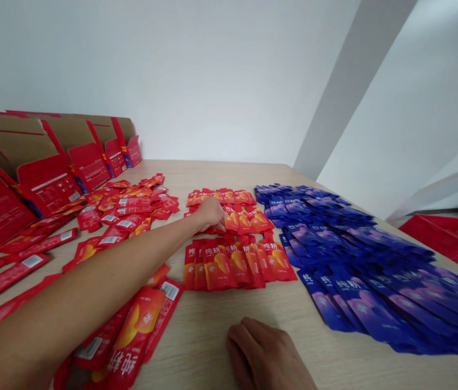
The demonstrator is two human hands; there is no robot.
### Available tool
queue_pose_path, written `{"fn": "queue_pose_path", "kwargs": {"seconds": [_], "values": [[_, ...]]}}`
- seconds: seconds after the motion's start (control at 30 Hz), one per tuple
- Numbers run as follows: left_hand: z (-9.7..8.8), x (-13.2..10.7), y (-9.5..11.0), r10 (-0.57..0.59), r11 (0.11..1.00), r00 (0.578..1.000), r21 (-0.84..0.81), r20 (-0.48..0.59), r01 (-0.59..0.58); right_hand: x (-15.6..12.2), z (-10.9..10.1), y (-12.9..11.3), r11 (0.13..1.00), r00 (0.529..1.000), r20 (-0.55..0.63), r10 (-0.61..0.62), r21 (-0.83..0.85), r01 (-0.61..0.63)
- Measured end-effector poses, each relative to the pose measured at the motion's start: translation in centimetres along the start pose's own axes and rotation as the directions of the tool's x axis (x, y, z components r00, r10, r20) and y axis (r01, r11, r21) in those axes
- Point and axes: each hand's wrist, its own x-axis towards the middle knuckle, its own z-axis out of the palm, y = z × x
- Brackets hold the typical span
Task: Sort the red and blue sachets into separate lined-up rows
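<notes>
My left arm reaches far across the wooden table (212,336). My left hand (210,212) rests with curled fingers on the middle row of red sachets (249,219); whether it grips one is hidden. A nearer row of red sachets (237,264) lies fanned out in front of it, and a farther row (220,196) lies behind. My right hand (263,355) lies palm down on the bare table near the front edge, fingers bent and holding nothing.
Many blue sachets (359,260) lie in overlapping rows at the right. Loose red sachets (131,208) are scattered at the left, several more near my arm (139,330). Flat red cartons (50,181) lean against the wall at the left. A red tray (448,233) sits far right.
</notes>
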Motion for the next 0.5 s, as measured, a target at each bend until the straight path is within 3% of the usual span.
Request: {"fn": "queue_pose_path", "kwargs": {"seconds": [0.13,0.23,0.3,0.37,0.43,0.5], "values": [[-3.2,-2.0,0.8,0.080,0.930,0.996,0.362,-0.039,-0.061,-0.1,0.3,-0.2,1.000,0.994,-0.105,0.008,0.026,-0.006],[-6.5,-5.1,0.8,0.168,0.842,0.986,0.523,-0.015,-0.135,0.2,-0.4,-0.5,0.999,0.999,-0.034,0.013,0.031,-0.012],[-8.4,-8.0,0.2,0.159,0.791,0.981,0.581,0.109,-0.193,0.3,-0.9,-0.6,1.000,1.000,0.011,0.016,0.027,-0.016],[-9.5,-11.3,-0.9,0.105,0.729,0.951,0.628,0.292,-0.273,0.4,-1.2,-0.7,1.000,0.999,0.027,0.023,0.010,-0.023],[-9.8,-14.4,-2.3,0.026,0.675,0.902,0.658,0.432,-0.334,0.3,-1.1,-0.7,1.000,0.999,0.031,0.031,-0.002,-0.031],[-9.4,-16.7,-3.6,-0.021,0.634,0.880,0.687,0.474,-0.355,0.0,-0.7,-0.7,0.999,0.998,0.034,0.045,0.002,-0.045]]}}
